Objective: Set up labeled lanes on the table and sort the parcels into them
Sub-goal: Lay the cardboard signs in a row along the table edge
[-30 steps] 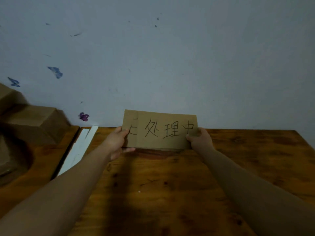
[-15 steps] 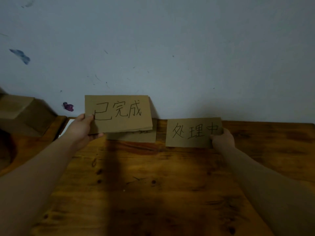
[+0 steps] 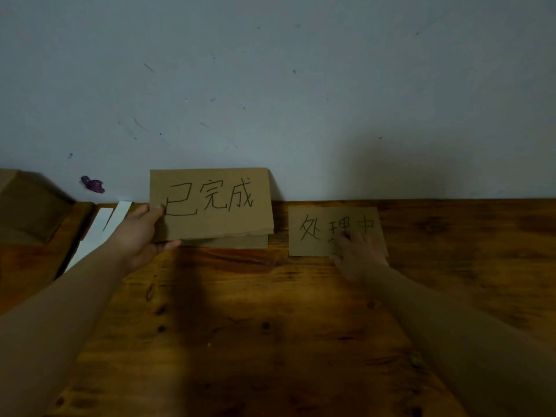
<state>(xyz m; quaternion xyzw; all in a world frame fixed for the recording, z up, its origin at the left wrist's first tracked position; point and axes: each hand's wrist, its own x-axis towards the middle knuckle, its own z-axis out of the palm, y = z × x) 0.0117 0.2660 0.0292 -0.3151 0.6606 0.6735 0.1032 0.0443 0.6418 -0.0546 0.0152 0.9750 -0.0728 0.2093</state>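
My two bare arms reach out from the near edge over the brown wooden surface. My left hand is on the left. It grips the left edge of a brown card with my thumb on the front and my fingers curled under it. This card has the words 已完成 on it in dark pen. I hold it up a little, tilted, so its top edge stands in front of the wall. Just under it I can see the bottom strip of another brown card, and I cannot read it. To the right, a small way apart, a second brown card lies flat on the surface near the far edge. It says 处理中. My right hand rests on the near right corner of that card. The hand looks blurry, but the fingers seem to lie flat and loose on top, not curled round it. Far on the left, past my left hand, are some white strips. Beyond them, at the left edge, sit brown cardboard boxes. Behind it all is the pale wall, with a small purple sticker low on the left.
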